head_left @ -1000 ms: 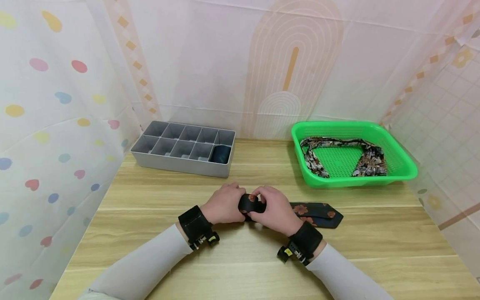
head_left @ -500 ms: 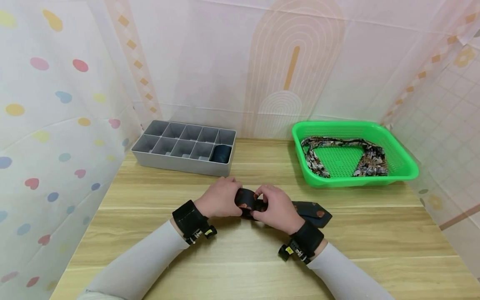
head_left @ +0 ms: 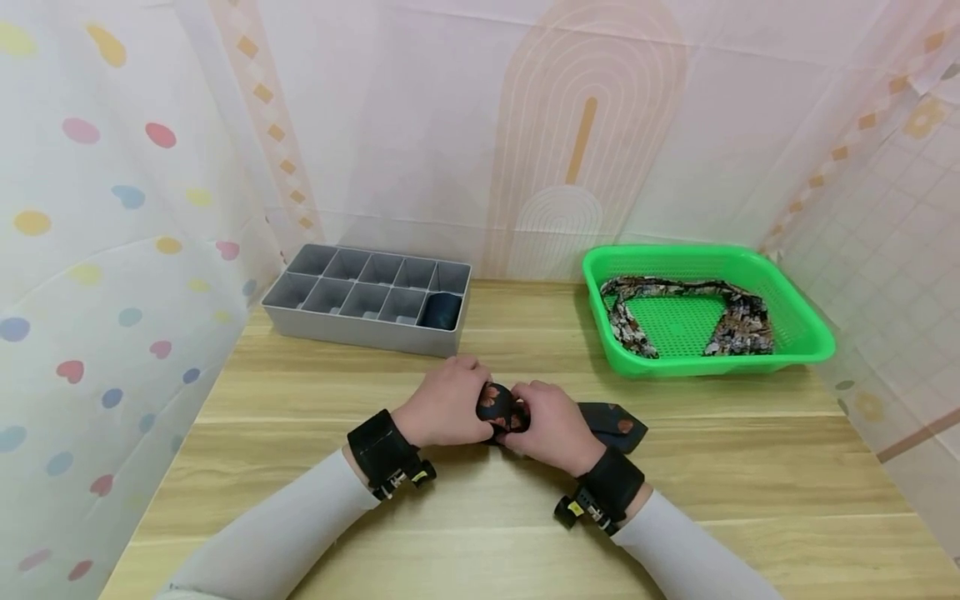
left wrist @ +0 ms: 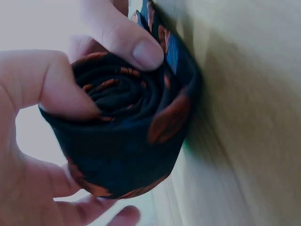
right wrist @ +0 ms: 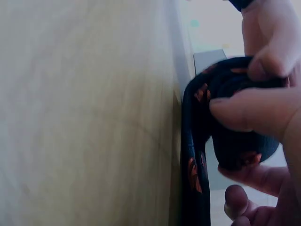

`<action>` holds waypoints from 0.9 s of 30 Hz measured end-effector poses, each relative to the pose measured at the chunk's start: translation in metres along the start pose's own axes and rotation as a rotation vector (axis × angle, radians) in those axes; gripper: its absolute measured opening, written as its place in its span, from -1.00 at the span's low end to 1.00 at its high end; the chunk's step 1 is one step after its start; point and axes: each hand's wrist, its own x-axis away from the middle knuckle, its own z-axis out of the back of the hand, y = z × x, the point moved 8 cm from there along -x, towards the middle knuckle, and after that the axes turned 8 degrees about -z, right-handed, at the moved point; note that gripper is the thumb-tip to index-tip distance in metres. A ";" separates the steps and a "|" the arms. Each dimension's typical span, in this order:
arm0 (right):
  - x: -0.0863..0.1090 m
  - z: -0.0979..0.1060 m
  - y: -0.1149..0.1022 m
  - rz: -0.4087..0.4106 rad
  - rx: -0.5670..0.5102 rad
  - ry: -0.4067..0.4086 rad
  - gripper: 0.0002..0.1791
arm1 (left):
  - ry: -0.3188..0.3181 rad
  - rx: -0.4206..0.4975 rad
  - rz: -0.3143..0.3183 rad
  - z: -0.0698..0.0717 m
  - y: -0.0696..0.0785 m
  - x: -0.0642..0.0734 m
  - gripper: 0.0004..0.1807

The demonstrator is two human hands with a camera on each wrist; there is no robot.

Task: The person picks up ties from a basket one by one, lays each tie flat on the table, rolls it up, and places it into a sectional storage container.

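Fingers of left hand and right hand pinch rolled tie | flat end's long axis left-right | tip rightward

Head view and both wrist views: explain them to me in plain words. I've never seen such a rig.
There is no machine here, just a person's bare left hand and right hand. The head picture comes from a camera worn on the head, looking forward and down. The other two come from small black cameras strapped to each wrist, so the hands look large and the pale wood-grain table appears sideways. Both hands grip the coiled part of a dark fabric necktie with orange flowers; its pointed end lies on the table, towards the right. Farther back stand a grey ten-compartment tray, with a dark rolled bundle in its near right-end compartment, and a bright green perforated plastic basket holding a brown-and-white patterned cloth strip.
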 end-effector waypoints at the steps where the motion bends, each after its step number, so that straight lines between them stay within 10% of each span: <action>1: 0.001 0.000 -0.001 0.007 0.004 0.006 -0.64 | 0.012 0.020 -0.001 0.000 0.001 0.000 -0.49; 27: 0.000 -0.008 0.007 -0.038 0.016 -0.049 -0.53 | 0.012 0.240 0.018 -0.020 -0.002 -0.002 -0.36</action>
